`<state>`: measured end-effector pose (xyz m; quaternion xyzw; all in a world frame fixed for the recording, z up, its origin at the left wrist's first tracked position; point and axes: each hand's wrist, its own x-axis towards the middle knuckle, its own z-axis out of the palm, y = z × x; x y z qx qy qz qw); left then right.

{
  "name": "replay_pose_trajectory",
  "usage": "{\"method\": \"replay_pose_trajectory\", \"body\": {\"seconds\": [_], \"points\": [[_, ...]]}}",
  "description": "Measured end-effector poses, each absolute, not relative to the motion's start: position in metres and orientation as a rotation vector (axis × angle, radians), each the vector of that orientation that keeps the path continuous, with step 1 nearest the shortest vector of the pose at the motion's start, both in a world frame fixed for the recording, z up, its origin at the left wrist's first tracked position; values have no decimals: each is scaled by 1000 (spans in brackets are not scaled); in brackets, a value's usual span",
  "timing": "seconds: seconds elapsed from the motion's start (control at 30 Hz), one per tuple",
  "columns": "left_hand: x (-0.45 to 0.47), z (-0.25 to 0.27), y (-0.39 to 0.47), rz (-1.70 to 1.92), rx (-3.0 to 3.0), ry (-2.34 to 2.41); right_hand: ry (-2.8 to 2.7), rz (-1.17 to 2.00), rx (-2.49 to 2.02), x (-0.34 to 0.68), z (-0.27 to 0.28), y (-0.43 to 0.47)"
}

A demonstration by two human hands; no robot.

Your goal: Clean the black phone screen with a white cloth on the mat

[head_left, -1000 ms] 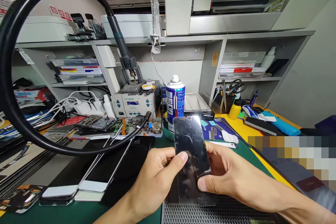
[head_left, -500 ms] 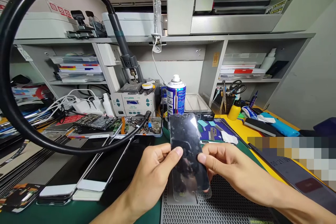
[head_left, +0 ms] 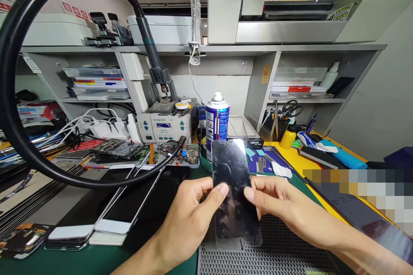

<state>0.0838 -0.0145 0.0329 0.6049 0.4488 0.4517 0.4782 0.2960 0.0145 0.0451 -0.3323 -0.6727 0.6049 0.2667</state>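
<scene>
Between my two hands I hold a dark, glossy phone screen point(head_left: 230, 206), tilted upward, with smudges on its face and a bright reflection at its top corner. A see-through edge shows along its lower end, and a clear layer sticks out beneath it at the lower left. My left hand point(head_left: 195, 215) grips the left side, thumb lying on the face and fingers curled behind. On the right edge, my right hand point(head_left: 279, 200) pinches with thumb and fingers. Below them lies a grey perforated mat point(head_left: 264, 249).
A blue spray can point(head_left: 217, 122) stands just behind the screen. To the left are several phone panels point(head_left: 77, 206), a parts tray point(head_left: 174, 154) and a hot-air station point(head_left: 164, 126) with a looping black hose point(head_left: 6, 73). A phone with a timer point(head_left: 358, 206) lies at right.
The screen has shifted slightly right in my hands, and its face has turned a little. More of the clear layer shows at its lower left. Both hands keep their grip.
</scene>
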Motion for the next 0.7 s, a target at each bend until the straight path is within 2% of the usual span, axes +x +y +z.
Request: {"method": "replay_pose_trajectory", "body": {"seconds": [0.13,0.37,0.5,0.7], "points": [[85,32,-15,1108,1463,1109,-1868,1404,-1011,291,39,14],[86,33,-14,1135,1444,1125,-1729,1759,-841,291,37,4],[86,35,-14,1113,1407,1090,-1751,1765,-811,292,40,6],[88,33,-14,1096,1310,1070,-1808,1610,-918,289,43,8]]}}
